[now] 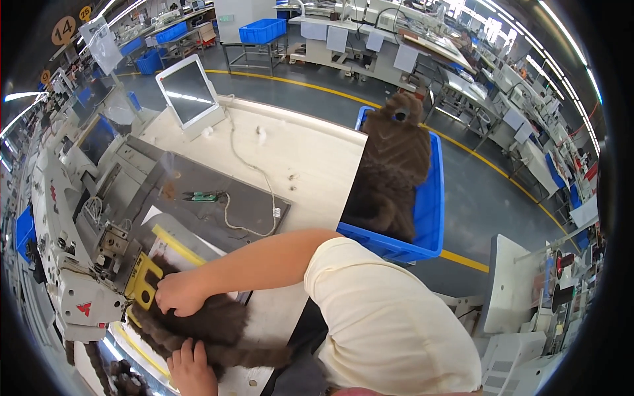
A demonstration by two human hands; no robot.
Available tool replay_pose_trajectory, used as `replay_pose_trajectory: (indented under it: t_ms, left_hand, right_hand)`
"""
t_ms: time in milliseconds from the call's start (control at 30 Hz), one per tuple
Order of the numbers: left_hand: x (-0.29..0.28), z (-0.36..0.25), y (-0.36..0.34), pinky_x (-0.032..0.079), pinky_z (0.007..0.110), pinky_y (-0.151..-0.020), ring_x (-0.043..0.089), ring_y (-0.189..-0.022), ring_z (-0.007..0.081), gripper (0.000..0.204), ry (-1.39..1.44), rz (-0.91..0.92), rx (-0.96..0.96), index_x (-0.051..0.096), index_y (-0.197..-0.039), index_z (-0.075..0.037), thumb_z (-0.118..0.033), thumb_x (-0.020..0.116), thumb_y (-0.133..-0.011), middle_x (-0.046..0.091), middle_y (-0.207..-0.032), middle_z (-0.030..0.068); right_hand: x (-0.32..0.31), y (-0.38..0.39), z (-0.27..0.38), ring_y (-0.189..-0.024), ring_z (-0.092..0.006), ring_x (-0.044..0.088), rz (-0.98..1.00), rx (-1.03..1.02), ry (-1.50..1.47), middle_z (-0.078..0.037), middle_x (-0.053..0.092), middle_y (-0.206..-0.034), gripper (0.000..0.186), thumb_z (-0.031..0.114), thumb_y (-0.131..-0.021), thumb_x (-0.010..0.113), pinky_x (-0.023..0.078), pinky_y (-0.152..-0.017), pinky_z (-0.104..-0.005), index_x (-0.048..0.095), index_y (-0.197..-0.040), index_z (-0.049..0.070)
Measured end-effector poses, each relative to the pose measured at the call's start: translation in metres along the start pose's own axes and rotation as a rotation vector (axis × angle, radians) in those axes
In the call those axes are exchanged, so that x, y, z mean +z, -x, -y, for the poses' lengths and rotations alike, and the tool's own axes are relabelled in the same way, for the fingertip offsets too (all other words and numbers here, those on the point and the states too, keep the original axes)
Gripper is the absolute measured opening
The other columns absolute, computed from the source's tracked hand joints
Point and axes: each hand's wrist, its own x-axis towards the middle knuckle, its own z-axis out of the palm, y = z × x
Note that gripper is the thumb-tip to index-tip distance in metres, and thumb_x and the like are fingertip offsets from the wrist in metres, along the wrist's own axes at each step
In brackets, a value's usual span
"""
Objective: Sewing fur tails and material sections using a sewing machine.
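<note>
A brown plush fur piece (221, 320) lies on the work surface beside the sewing machine head (79, 300). Its upper edge reaches the yellow clamp plate (144, 280) under the machine. My right hand (181, 292) is curled closed on the fur right by this plate, its fingertips partly hidden. Lower down, my left hand (193, 369) rests with extended fingers on the near edge of the fur, beside a long fur strip (257, 356). Farther off on the dark plate lie green-handled thread snips (203, 197), tied to a pale cord.
A white framed screen (188, 92) stands at the table's back. The pale cord (247, 162) crosses the tabletop (310, 148). Right of the table, a blue crate (432, 198) holds brown plush pieces (393, 171). A white panel (505, 284) stands at right.
</note>
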Motion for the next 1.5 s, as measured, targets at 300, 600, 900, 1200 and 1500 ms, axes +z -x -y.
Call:
replay_pose_trajectory:
  t_ms: [300,600,900,1200,1500]
  left_hand:
    - [-0.018,0.004,0.061,0.049,0.044,-0.083,0.063,-0.097,0.0300,0.024,-0.018,0.065,-0.143,0.070,-0.103,-0.012,-0.011,0.063,-0.080,0.067,-0.118,0.0125]
    - [-0.015,0.022,0.140,0.058,0.034,-0.088,0.072,-0.103,0.0274,0.026,0.429,-0.620,-0.629,0.076,-0.106,-0.003,-0.008,0.084,-0.082,0.073,-0.115,0.0175]
    - [-0.004,0.006,0.147,0.056,0.035,-0.084,0.071,-0.093,0.0286,0.030,0.444,-0.760,-0.552,0.074,-0.104,0.000,-0.018,0.087,-0.084,0.074,-0.103,0.0151]
    - [0.003,0.003,0.141,0.051,0.034,-0.064,0.064,-0.073,0.0246,0.042,0.172,-0.708,-0.177,0.077,-0.100,0.003,-0.016,0.068,-0.064,0.071,-0.088,0.0114]
    - [-0.007,-0.022,0.132,0.051,0.034,-0.062,0.065,-0.075,0.0222,0.042,0.231,-0.642,-0.041,0.077,-0.104,0.002,-0.014,0.068,-0.066,0.072,-0.099,0.0115]
  right_hand:
    - [-0.011,0.007,0.022,-0.115,-0.0350,0.063,0.049,-0.008,-0.085,-0.013,0.070,-0.124,0.033,0.022,-0.087,0.069,0.051,-0.102,-0.0456,0.075,-0.114,0.004]
    - [-0.037,0.008,0.036,-0.127,-0.0327,0.058,0.164,0.081,-0.167,-0.011,0.066,-0.135,0.034,0.020,-0.092,0.069,0.046,-0.109,-0.0441,0.072,-0.122,0.004]
    - [-0.040,-0.002,0.068,-0.120,-0.0339,0.062,0.235,0.157,-0.155,-0.012,0.068,-0.132,0.033,0.023,-0.093,0.068,0.049,-0.106,-0.0448,0.074,-0.119,0.003]
    - [0.015,-0.024,0.181,-0.070,-0.0130,0.062,0.668,0.649,-1.391,-0.009,0.074,-0.089,0.062,0.059,-0.104,0.056,0.052,-0.055,-0.0276,0.073,-0.104,0.000]
    - [0.041,-0.009,0.196,-0.052,-0.0118,0.052,0.440,0.876,-1.532,-0.002,0.058,-0.065,0.033,0.025,-0.101,0.067,0.042,-0.047,-0.0279,0.065,-0.077,0.004]
